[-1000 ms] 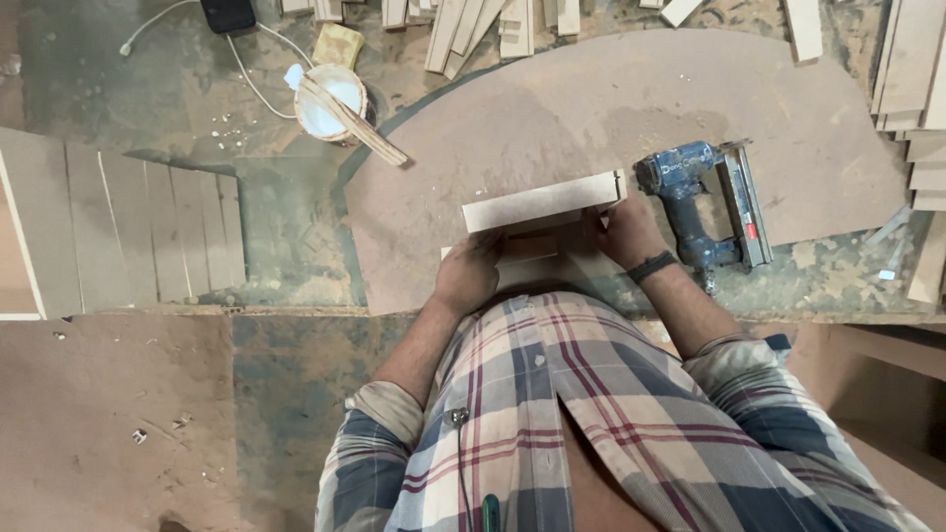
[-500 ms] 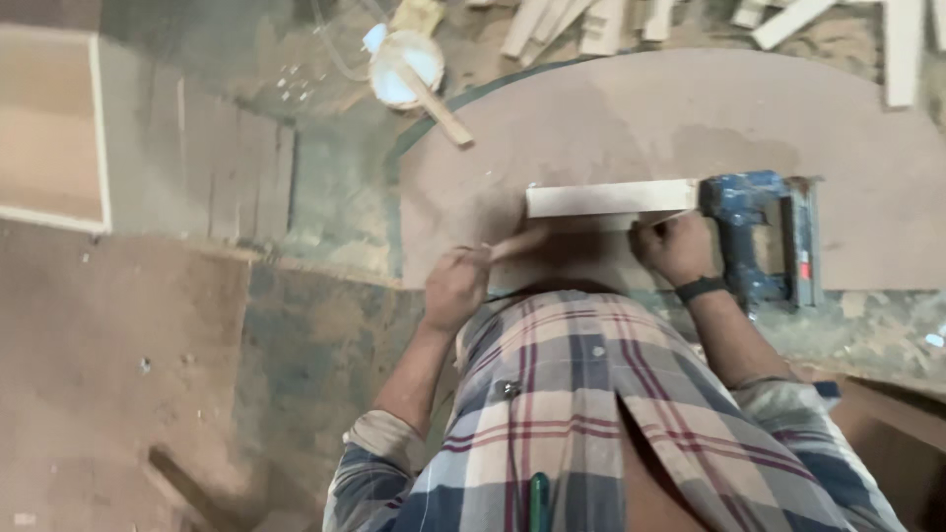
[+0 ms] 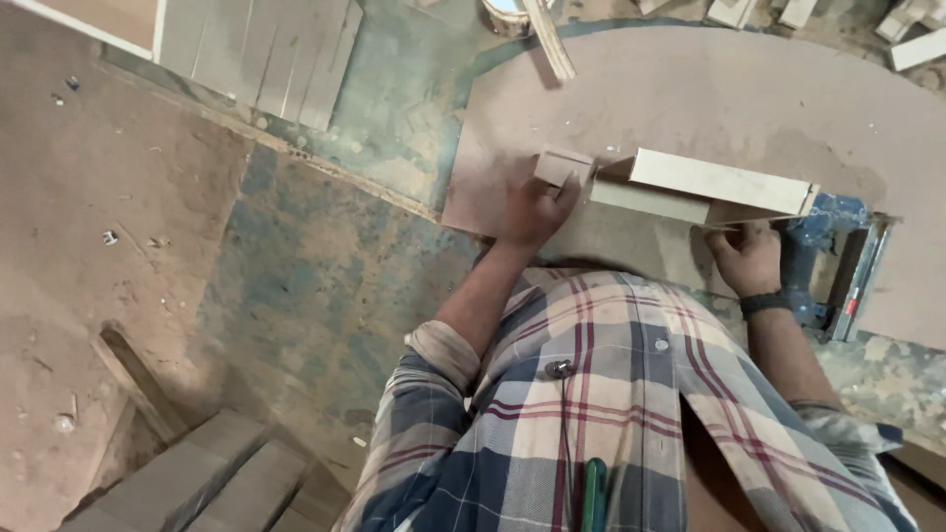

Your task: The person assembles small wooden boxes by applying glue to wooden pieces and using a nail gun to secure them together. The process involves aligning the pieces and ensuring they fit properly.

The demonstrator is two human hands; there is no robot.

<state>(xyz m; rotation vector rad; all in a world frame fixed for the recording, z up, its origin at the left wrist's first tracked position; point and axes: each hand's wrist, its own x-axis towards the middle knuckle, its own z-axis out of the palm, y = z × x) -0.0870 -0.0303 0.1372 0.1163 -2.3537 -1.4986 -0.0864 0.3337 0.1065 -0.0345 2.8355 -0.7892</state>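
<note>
Counted in head view: two bare hands, one long pale rectangular wooden box-like assembly [image 3: 714,187], one small square brown wood block [image 3: 560,166], one large curved-edge brown fibreboard panel [image 3: 749,99] serving as work surface, one blue powered nailer tool [image 3: 833,251], one round white container [image 3: 507,12] at top edge with one flat wooden stick [image 3: 549,39] leaning out of it, one row of grey planks [image 3: 261,54] at upper left, at least three loose wood offcuts [image 3: 921,47] at upper right. Left hand [image 3: 532,212] laid on the panel, fingertips gripping the small block at its near side; block just beyond the fingers, touching them. Right hand [image 3: 749,258] just below the right end of the long assembly, fingers curled up against its underside edge; hold appears closed on it, though thumb position hidden. Black wristband [image 3: 764,302] on right wrist. Long assembly lying on the panel between the two hands, long axis running left to right, sloping slightly downward toward the right; left end open and pointing toward the small block, with a narrow gap between them; right end close against the nailer. Nailer resting right of the right hand, just beside it. Plaid shirt [image 3: 611,394] filling lower frame.
</note>
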